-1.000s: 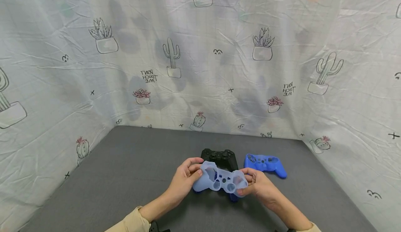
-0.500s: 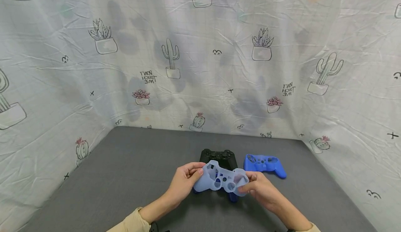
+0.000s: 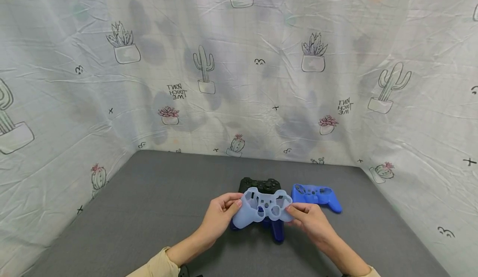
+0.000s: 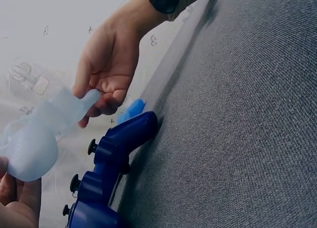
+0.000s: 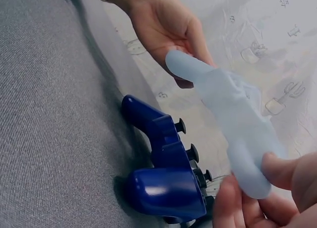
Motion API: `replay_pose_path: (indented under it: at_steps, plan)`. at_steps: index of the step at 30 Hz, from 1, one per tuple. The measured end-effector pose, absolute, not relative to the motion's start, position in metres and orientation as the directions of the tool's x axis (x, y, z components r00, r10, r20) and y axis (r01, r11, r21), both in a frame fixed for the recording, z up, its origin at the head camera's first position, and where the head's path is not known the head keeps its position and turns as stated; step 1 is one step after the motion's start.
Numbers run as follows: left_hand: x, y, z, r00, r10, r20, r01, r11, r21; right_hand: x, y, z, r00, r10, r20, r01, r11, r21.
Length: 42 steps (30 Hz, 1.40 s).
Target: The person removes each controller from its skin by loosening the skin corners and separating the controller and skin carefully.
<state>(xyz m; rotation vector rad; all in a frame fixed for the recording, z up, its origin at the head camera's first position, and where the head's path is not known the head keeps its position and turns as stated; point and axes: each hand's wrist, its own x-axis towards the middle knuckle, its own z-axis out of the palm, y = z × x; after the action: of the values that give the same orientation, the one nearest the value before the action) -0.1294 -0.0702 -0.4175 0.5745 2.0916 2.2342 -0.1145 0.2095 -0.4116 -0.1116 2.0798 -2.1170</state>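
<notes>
A pale translucent blue silicone controller cover [image 3: 244, 216] is held in the air between both hands, its cut-out holes facing up. My left hand [image 3: 218, 216] pinches its left grip, and my right hand [image 3: 311, 222] pinches the right grip with the thumb on top. Beneath the cover, apart from it, a dark blue game controller [image 3: 277, 230] rests on the table with its thumbsticks [image 5: 193, 153] up. From the head view the cover hides much of that controller; the left wrist view shows its dark blue side [image 4: 99, 188].
Just behind the hands lies a black game controller [image 3: 260, 184], partly covered from sight. A bright blue silicone controller cover [image 3: 330, 201] lies to the right. Grey cloth covers the table [image 3: 149, 194], and a patterned curtain [image 3: 261, 82] surrounds its back and sides.
The cover's right end has risen, so the cover now sits more level, and more of the dark blue controller shows below. My right hand has shifted its hold; the left has barely moved.
</notes>
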Motion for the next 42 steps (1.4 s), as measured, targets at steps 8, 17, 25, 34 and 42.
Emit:
replay_pose_path:
  at_steps: [8,17,25,34,42]
  plan:
    - [-0.127,-0.070,-0.416,-0.933,0.260,0.248,0.235,-0.079,0.969,-0.114,0.209,-0.406,-0.990,-0.097,-0.101,0.088,0.132,-0.987]
    - [-0.126,-0.070,-0.418,-0.941,0.238,0.241,0.231,-0.068,0.971,-0.114,0.212,-0.404,-0.946,-0.307,-0.101,0.118,-0.038,-0.992]
    - [-0.128,-0.070,-0.418,-0.949,0.206,0.240,0.230,-0.071,0.971,-0.115,0.215,-0.402,-0.906,-0.422,-0.044,0.155,-0.232,-0.960]
    - [-0.129,-0.070,-0.418,-0.954,0.200,0.223,0.209,-0.085,0.974,-0.113,0.216,-0.401,-0.909,-0.416,-0.026,0.147,-0.262,-0.954]
    - [-0.128,-0.070,-0.420,-0.950,0.208,0.235,0.219,-0.097,0.971,-0.112,0.217,-0.402,-0.900,-0.435,0.011,0.125,-0.285,-0.950]
